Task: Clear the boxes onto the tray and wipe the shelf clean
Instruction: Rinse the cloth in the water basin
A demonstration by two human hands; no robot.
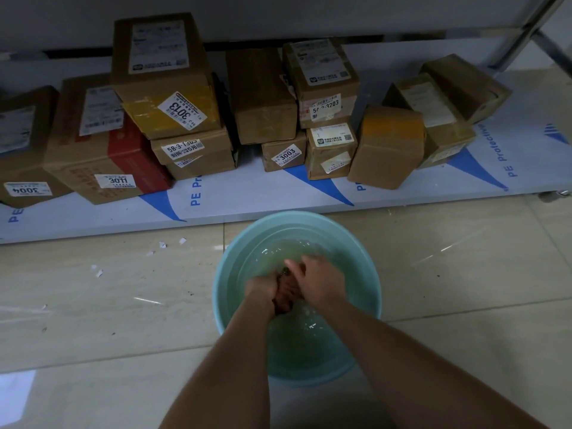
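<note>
Both hands, left hand (263,287) and right hand (318,281), squeeze a dark cloth (284,294) in a teal water basin (223,274) before the boxed shelf (247,193).

The boxes (263,94) are matt brown cardboard, several bound with glossy tan tape, and one (102,144) carries a red printed band. Their labels (178,109) are white paper with black print. The shelf (247,193) they stand on is covered in a smooth, faintly shiny white plastic film printed with blue shapes and lettering. A shelf post (526,29) at the upper right looks like grey metal. The floor (108,305) is glossy beige tile that throws back light, littered with small white paper scraps (99,273). The basin (368,274) is smooth pale-teal plastic holding cloudy, yellowish water. A dark, wet, rumpled cloth (284,294) shows between the hands.
</note>
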